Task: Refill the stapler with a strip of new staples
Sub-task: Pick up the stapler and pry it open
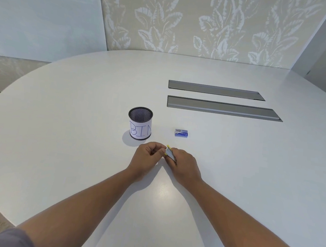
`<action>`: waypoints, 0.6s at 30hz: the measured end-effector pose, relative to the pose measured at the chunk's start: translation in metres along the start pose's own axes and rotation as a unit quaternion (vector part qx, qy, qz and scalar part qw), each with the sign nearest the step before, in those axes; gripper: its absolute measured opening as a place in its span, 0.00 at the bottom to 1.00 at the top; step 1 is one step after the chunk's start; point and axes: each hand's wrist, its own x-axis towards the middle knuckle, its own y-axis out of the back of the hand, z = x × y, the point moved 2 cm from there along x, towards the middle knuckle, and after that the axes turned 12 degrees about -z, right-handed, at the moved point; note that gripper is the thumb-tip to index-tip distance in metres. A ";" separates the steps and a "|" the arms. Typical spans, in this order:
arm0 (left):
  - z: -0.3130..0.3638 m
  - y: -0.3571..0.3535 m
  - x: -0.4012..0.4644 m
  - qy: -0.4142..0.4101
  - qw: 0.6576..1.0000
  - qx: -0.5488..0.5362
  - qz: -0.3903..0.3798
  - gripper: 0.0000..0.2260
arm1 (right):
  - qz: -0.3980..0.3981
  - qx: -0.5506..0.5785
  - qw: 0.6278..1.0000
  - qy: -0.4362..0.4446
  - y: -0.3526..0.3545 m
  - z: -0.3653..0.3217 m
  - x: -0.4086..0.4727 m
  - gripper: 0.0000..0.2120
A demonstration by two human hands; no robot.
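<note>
A small stapler (170, 153), silvery with a yellow tip, is held between my two hands just above the white table (80, 116). My right hand (184, 164) wraps around its body from the right. My left hand (148, 155) pinches its front end with curled fingers. Most of the stapler is hidden by my fingers, so I cannot tell whether it is opened. A small blue box of staples (181, 133) lies on the table beyond my right hand, apart from both hands.
A black mesh cup (140, 123) with a paper label reading "BIN" stands just beyond my left hand. Two long grey cable hatches (218, 107) are set into the table further back right. A patterned wall rises behind the table.
</note>
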 end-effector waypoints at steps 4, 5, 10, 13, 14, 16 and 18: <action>0.001 0.001 0.000 0.005 1.000 -0.004 0.009 0.06 | 0.013 0.032 0.999 -0.025 -0.001 0.003 0.002 0.13; 0.000 0.002 0.000 0.006 1.000 -0.008 0.012 0.05 | 0.017 0.043 0.998 -0.029 -0.001 0.003 0.003 0.13; -0.001 0.002 0.001 0.013 0.999 -0.028 0.021 0.04 | 0.020 0.043 0.999 -0.021 -0.001 0.005 0.004 0.17; -0.001 0.002 0.002 0.010 1.000 -0.020 0.020 0.04 | 0.002 0.026 1.000 -0.008 -0.002 0.006 0.004 0.17; -0.001 0.003 0.002 0.010 1.000 -0.021 0.018 0.04 | -0.003 0.020 1.000 -0.002 -0.003 0.006 0.004 0.17; -0.001 0.004 0.002 0.014 0.999 -0.027 0.017 0.04 | -0.006 0.019 1.000 0.003 -0.003 0.006 0.003 0.16; -0.002 0.004 0.002 0.018 0.999 -0.034 0.020 0.04 | -0.003 0.028 1.000 -0.007 -0.002 0.006 0.003 0.15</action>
